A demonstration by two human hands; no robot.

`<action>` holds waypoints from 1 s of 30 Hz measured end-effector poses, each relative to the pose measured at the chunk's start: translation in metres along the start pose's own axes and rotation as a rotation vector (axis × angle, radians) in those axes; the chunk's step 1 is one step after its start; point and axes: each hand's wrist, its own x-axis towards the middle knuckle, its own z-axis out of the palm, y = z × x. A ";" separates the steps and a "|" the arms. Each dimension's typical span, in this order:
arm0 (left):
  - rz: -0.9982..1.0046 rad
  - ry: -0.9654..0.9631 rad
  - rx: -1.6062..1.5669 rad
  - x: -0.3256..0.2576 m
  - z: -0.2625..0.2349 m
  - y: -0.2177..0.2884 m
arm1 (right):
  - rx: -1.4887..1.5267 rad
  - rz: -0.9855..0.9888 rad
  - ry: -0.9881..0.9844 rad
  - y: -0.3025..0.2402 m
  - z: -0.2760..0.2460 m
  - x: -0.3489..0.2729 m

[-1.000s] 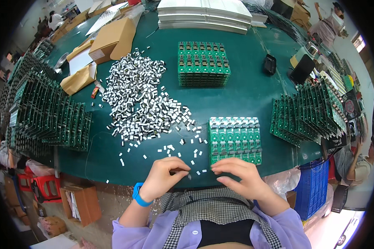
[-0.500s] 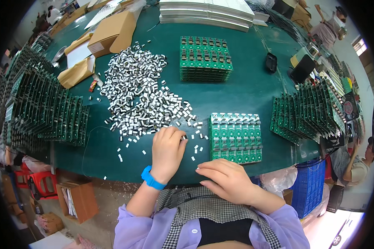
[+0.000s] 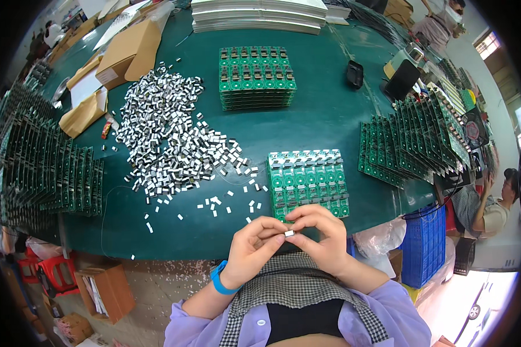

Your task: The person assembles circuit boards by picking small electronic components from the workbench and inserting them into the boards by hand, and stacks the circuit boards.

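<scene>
Just off the table's near edge, my left hand (image 3: 255, 250) and my right hand (image 3: 323, 238) meet with fingers pinched together. Between their fingertips is a small white-faced block (image 3: 289, 233), which both hands touch. A stack of green circuit boards (image 3: 308, 184) lies right beyond the fingers, its top board carrying rows of parts. To the left spreads a big heap of similar small black-and-white blocks (image 3: 168, 133), with several strays (image 3: 214, 200) scattered at its near side.
Another stack of circuit boards (image 3: 257, 78) stands farther back. Boards stand in upright rows at the left (image 3: 69, 173) and right (image 3: 411, 139). An opened cardboard box (image 3: 130, 52), a black tray (image 3: 355, 74) and stacked white sheets (image 3: 257, 17) lie toward the back. A blue crate (image 3: 424, 246) stands below the right edge.
My left hand has drawn back from the heap's near edge to meet my right hand. A small block now shows between their fingertips. The whole view has shifted slightly.
</scene>
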 end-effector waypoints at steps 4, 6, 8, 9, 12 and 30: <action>0.364 0.072 0.822 0.002 0.011 0.012 | -0.407 -0.252 -0.018 -0.003 -0.012 -0.003; 0.418 0.091 0.837 0.004 0.011 0.010 | -0.450 -0.282 -0.064 -0.009 -0.017 -0.001; 0.294 0.016 0.737 0.004 0.006 0.012 | -0.487 -0.297 -0.187 -0.015 -0.020 0.001; 0.294 0.015 0.738 0.004 0.004 0.010 | -0.487 -0.297 -0.186 -0.014 -0.022 0.002; 0.036 0.003 0.269 0.004 0.000 0.008 | -0.399 -0.416 -0.255 -0.010 -0.026 0.004; 0.419 -0.086 0.528 0.010 -0.010 -0.005 | 0.111 -0.091 -0.247 0.006 -0.015 0.008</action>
